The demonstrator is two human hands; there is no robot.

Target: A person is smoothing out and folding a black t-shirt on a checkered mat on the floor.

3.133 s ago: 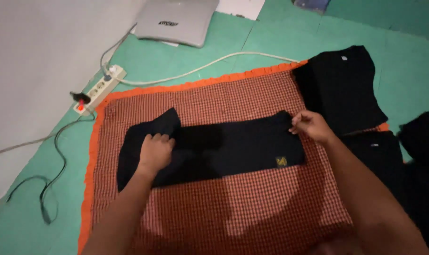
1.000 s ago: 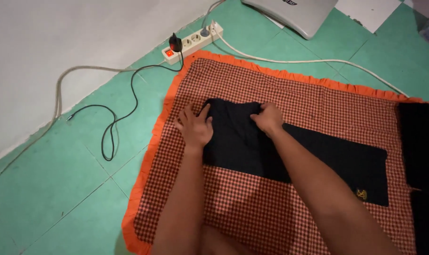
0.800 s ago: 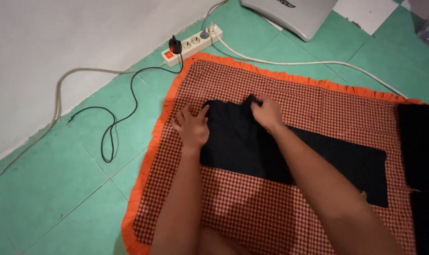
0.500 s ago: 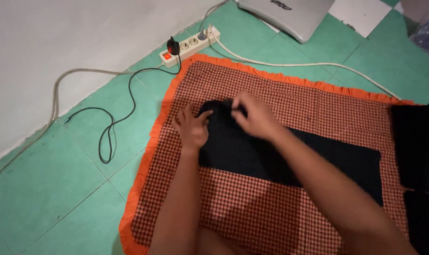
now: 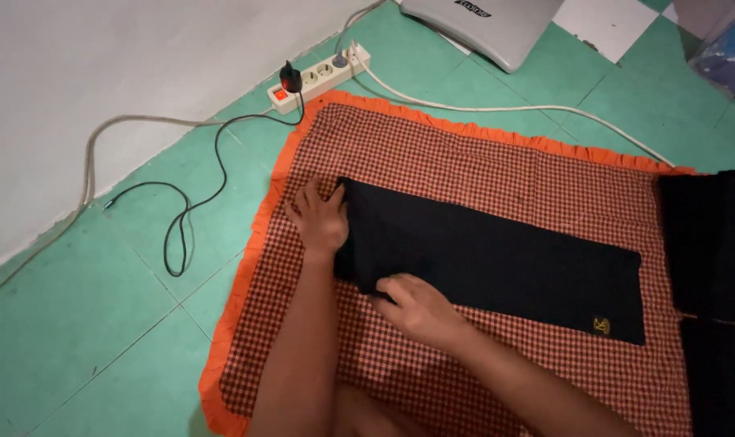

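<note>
"Two hands on one end, is that right?"

"Yes. My left hand (image 5: pixel 320 218) lies flat with the fingers spread, pressing the short end of the folded black garment (image 5: pixel 497 260) nearest the power strip (image 5: pixel 319 77). My right hand (image 5: pixel 416 307) is on the long edge closest to me, fingers curled over the cloth near that same corner. Whether it pinches the fabric or only presses it, I cannot tell from here."

"Where does the garment sit?"

"It lies as a long dark band in the middle of the red checked mat (image 5: pixel 481 170) with the orange frill, running from the power-strip end toward the pile of dark clothes (image 5: pixel 711 243) at the far side. A small yellow emblem (image 5: pixel 601 325) shows at the corner away from the power strip."

"How would you do this part well?"

"I judge the trick is to keep the left palm weighted so the end stays square, while the right evens the near edge, layers stacked flush. Smooth away from the power strip, toward the emblem, so creases get pushed out rather than trapped. Low, even pressure; tugging would skew the band."

"Anything to watch?"

"The black cable (image 5: pixel 191 212) looped on the green floor beside the mat, well apart from the cloth."
</note>
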